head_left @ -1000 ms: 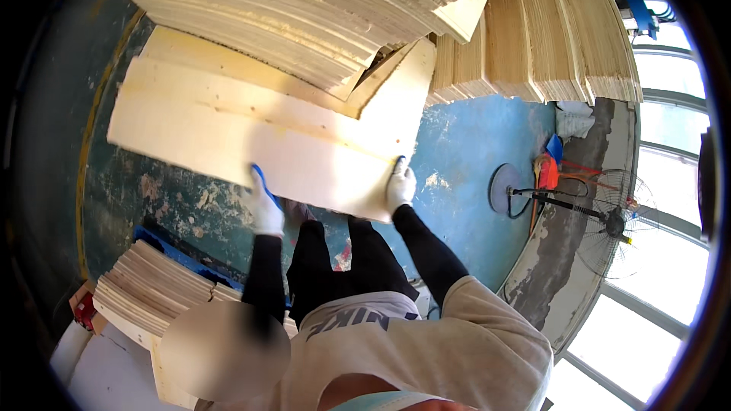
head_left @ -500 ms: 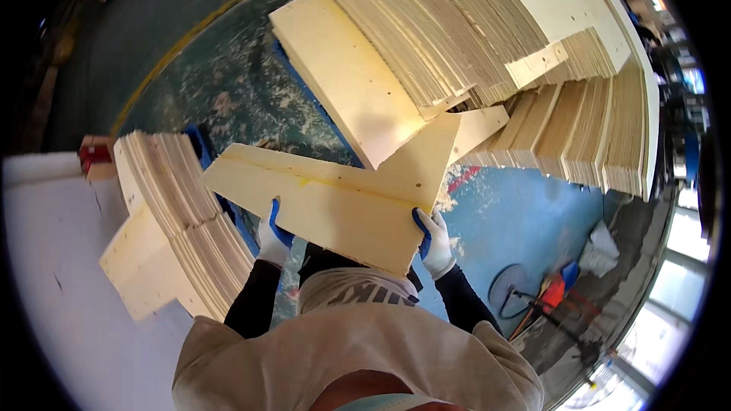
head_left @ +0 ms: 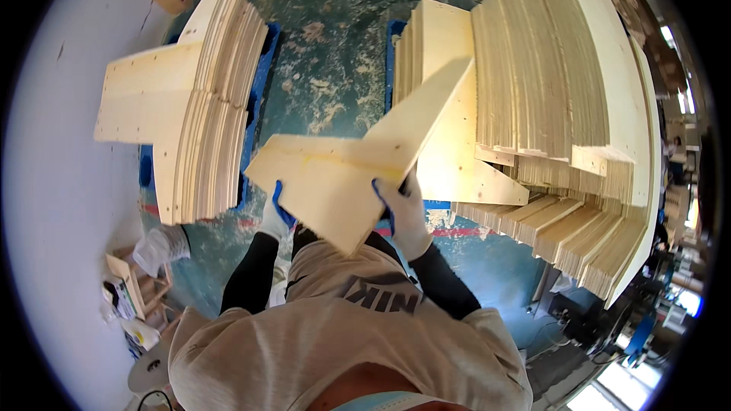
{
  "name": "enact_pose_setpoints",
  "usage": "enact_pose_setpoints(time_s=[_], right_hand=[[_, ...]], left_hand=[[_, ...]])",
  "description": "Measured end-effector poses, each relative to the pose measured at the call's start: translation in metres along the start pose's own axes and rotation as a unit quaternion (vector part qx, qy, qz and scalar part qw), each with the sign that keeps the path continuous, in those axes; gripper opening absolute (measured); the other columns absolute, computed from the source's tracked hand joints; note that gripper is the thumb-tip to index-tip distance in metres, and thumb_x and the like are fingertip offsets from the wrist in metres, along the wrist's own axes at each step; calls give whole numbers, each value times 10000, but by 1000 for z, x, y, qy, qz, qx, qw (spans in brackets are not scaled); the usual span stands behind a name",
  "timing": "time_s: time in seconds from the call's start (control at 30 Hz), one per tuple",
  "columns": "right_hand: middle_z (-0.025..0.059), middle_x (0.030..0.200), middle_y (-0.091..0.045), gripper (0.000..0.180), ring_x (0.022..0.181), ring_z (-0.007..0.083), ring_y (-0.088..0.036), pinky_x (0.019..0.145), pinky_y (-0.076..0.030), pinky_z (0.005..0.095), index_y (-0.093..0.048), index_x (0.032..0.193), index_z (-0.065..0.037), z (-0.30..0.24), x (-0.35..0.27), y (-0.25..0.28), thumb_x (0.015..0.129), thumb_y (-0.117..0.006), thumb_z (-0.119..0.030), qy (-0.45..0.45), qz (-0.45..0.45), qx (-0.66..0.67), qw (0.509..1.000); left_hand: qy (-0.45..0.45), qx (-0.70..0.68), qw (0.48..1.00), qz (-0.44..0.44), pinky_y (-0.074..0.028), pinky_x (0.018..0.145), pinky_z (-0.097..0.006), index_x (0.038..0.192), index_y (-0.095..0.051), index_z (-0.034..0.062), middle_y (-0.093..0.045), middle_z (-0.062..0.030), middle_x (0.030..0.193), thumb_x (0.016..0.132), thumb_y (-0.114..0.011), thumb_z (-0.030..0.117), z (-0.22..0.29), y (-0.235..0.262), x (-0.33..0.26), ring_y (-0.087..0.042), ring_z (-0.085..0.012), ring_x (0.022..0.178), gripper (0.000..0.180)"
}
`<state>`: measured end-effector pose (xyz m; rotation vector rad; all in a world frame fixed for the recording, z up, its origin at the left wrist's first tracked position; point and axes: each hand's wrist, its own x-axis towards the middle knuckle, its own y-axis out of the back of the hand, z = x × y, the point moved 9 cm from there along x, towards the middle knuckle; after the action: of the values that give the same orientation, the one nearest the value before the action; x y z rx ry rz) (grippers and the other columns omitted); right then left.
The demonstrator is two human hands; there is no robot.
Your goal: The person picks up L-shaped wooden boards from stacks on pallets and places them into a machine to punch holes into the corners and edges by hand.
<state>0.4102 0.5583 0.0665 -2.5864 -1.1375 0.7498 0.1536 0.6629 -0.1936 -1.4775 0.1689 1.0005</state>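
Carrying one pale T-shaped plywood panel (head_left: pixel 350 183), pinched at its near edge between left hand (head_left: pixel 272 217) and right hand (head_left: pixel 405 209), both closed on it, now swinging away from the big stack (head_left: pixel 548 99) right of the grip toward the smaller stack (head_left: pixel 205 99) left of it.

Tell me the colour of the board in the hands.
Pale, light-yellow wood board; best in the head view.

I see a board (head_left: pixel 343 175) between my left hand (head_left: pixel 274 217) and right hand (head_left: pixel 403 209), one stack of boards (head_left: pixel 198 99) to its left, another stack (head_left: pixel 548 99) to its right, floor (head_left: pixel 335 53) between them.
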Motion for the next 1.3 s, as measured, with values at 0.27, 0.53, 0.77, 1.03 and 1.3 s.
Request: enact_pose_setpoints(time_s=[0.27, 0.53, 0.77, 1.03, 1.3], right_hand=[[59, 965, -657, 210, 843, 102, -615, 751, -517, 256, -537, 1131, -4, -44, 89, -64, 947, -635, -28, 93, -104, -272, 952], [281, 1092, -672, 554, 1061, 465, -627, 920, -476, 505, -428, 1253, -14, 161, 249, -59, 856, -656, -325, -25, -62, -641, 765], [321, 1068, -651, 544, 1042, 498, -616, 919, -467, 532, -387, 1252, -13, 177, 308, -90, 861, -645, -289, 36, -215, -622, 752], [155, 1140, -657, 386, 1046, 207, -660, 870, -550, 345, -502, 1209, 18, 25, 217, -181, 926, -680, -175, -95, -420, -307, 849], [207, 1425, -524, 786, 1198, 283, -619, 1008, -520, 370, -257, 1545, 28, -36, 97, -230, 984, -652, -357, -196, -526, -74, 824]], left_hand=[[-123, 315, 927, 161, -593, 682, -334, 1083, -645, -12, -714, -127, 897, 994, -635, 379, 44, 40, -13, -712, -221, 734, 402], [-150, 229, 910, 311, -572, 617, -306, 1078, -630, 39, -700, -88, 862, 1024, -599, 276, 38, 108, -115, -693, -191, 701, 245], [-197, 471, 785, 350, -525, 888, -336, 1224, -611, -31, -681, -157, 1074, 939, -690, 311, 21, 10, -123, -662, -268, 990, 453], [-346, 761, 512, 195, -274, 1192, -470, 1506, -297, -84, -348, -330, 1523, 741, -838, 380, -2, -180, -73, -312, -469, 1440, 1046], [-567, 524, 538, 339, -546, 817, -379, 1341, -580, -1, -691, -247, 1084, 901, -649, 83, 77, -165, -165, -708, -339, 933, 453]])
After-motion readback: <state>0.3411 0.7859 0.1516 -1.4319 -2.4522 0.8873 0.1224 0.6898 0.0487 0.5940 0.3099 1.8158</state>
